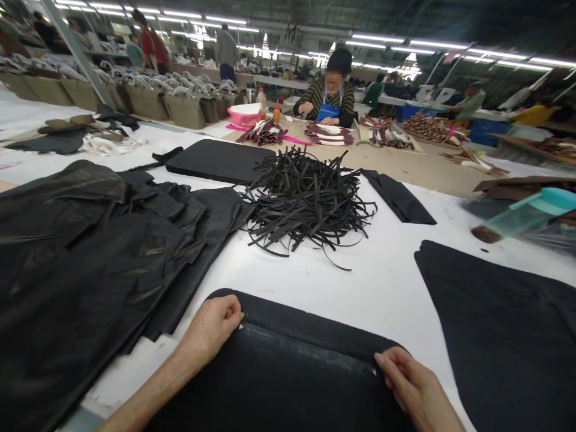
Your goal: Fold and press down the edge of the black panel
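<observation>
A black leather-like panel [288, 384] with rounded far corners lies in front of me on the white table. A pale streaked line runs across it below its far edge. My left hand [220, 318] is closed, its fingers pinched at the panel's far left corner. At the far right corner my right hand [407, 375] pinches the panel between thumb and fingers. A small white mark shows beside the fingertips of each hand. Beyond the panel stands a tangled heap of thin black strips [310, 204].
Black sheets [103, 252] are piled at left, with a thick black slab [220, 161] behind. Another black panel [504, 324] and a turquoise-lidded container [522, 213] are at right. Across the table a person [330, 96] sits by maroon and white pieces [328, 133].
</observation>
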Motion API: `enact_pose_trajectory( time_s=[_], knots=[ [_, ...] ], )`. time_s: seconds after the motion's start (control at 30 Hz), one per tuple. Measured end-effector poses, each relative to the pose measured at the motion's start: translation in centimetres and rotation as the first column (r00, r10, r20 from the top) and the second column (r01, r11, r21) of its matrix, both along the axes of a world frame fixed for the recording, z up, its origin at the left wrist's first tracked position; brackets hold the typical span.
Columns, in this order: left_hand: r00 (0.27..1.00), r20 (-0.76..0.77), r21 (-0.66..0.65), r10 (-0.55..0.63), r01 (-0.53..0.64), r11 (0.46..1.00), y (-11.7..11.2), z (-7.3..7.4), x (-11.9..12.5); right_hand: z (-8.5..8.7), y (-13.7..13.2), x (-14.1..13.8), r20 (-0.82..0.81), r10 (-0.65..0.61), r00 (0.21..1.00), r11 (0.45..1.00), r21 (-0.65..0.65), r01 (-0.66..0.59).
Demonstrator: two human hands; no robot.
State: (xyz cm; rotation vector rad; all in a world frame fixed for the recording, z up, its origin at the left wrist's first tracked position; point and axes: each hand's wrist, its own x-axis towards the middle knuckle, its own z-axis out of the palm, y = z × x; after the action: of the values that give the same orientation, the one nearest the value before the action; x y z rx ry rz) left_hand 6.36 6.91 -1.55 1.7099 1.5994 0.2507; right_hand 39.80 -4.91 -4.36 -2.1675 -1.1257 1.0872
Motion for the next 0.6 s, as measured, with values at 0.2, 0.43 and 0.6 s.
enact_pose_trajectory(
  time_s=[0.2,0.43,0.6],
  knots=[
    [0.999,-0.035,0.009,-0.039,0.040,0.999,0.1,-0.8,-0.2,0.8,-0.1,-0.2,0.092,0.022,0.996,0.999,0.023,-0.025],
    [0.982,-0.167,0.048,-0.092,0.102,0.994,-0.1,-0.3,-0.1,0.5,0.0,-0.3,0.155,0.047,0.987,0.999,-0.003,-0.047],
    [0.927,-0.356,0.109,-0.116,0.165,0.980,-1.4,-0.1,0.3,1.3,-0.2,-0.8,0.210,0.056,0.976,0.998,0.011,-0.059]
  ],
)
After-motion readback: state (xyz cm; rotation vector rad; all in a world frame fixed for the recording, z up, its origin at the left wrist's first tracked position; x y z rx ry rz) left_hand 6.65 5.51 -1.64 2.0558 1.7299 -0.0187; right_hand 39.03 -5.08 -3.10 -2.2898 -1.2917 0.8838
